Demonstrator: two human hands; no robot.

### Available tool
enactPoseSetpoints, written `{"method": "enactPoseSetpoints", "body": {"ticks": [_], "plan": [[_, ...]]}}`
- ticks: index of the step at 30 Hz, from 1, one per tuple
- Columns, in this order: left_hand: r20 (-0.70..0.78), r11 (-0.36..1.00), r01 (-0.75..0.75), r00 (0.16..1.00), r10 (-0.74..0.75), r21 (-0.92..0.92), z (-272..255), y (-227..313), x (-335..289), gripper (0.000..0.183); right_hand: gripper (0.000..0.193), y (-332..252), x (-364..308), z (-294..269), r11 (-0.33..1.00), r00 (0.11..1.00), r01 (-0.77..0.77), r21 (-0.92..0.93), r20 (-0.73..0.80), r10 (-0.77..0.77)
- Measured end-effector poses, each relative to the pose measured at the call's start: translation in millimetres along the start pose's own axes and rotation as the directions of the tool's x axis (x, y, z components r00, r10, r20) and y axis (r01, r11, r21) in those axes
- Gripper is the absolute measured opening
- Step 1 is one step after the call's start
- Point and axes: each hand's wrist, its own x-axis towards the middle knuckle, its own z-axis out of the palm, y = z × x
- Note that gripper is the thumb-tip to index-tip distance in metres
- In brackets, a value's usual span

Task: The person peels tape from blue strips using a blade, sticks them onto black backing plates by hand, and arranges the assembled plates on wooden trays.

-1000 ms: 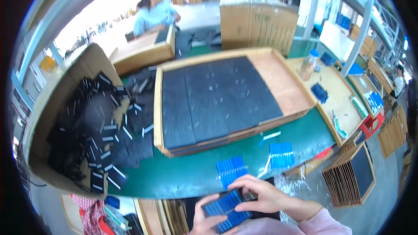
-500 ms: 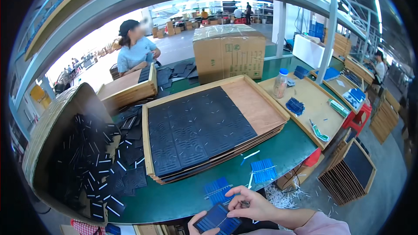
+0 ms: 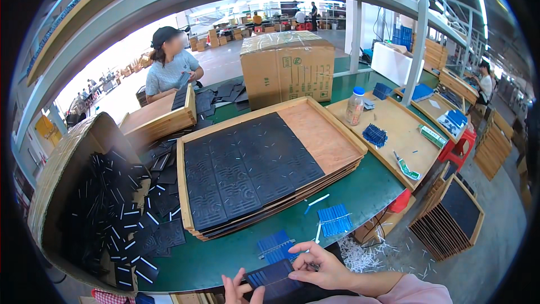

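At the near edge of the workbench, my left hand [image 3: 243,291] holds a small dark ridged panel [image 3: 272,280] between thumb and fingers. Over the panel's right end is my right hand [image 3: 325,270], its fingers curled and the thumb touching the panel. Whatever the right fingers pinch is too small to make out. Just beyond my hands lies a blue ridged panel [image 3: 275,246] on the green bench top. A second blue ridged panel [image 3: 335,219] lies to its right, with a white strip [image 3: 318,233] beside it.
Stacked wooden trays [image 3: 181,191] hold black patterned sheets [image 3: 247,169]. On the left, an open carton [image 3: 45,202] contains black pieces and white strips. A wooden board [image 3: 388,160] bears a blue-capped bottle [image 3: 355,107] and a glue tube [image 3: 406,168]. Across the bench stands a co-worker [image 3: 169,70].
My left hand and the panel have shifted left, and the panel is tilted differently. The right hand stays near the panel's right end. The whole view has moved slightly.
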Motion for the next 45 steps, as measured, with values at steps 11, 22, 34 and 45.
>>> {"method": "enactPoseSetpoints", "body": {"ticks": [11,22,34,45], "plan": [[0.640,0.830,0.531,0.700,-0.316,-0.170,-13,16,11,0.017,0.049,4,1,2,0.998,0.999,0.036,0.044,-0.020,-0.035],[0.794,0.903,0.422,0.522,-0.311,0.077,-12,20,16,0.014,0.030,-33,31,-6,0.523,0.870,0.493,-0.695,0.399,-0.288],[0.968,0.982,0.147,0.204,-0.145,0.117,-18,21,37,0.026,0.017,-17,32,-49,0.841,0.606,-0.338,-0.422,0.586,0.538],[0.978,0.954,0.285,0.152,-0.143,0.095,-18,13,36,0.029,0.016,-30,34,-27,0.920,0.891,-0.008,-0.391,0.415,0.184]]}}
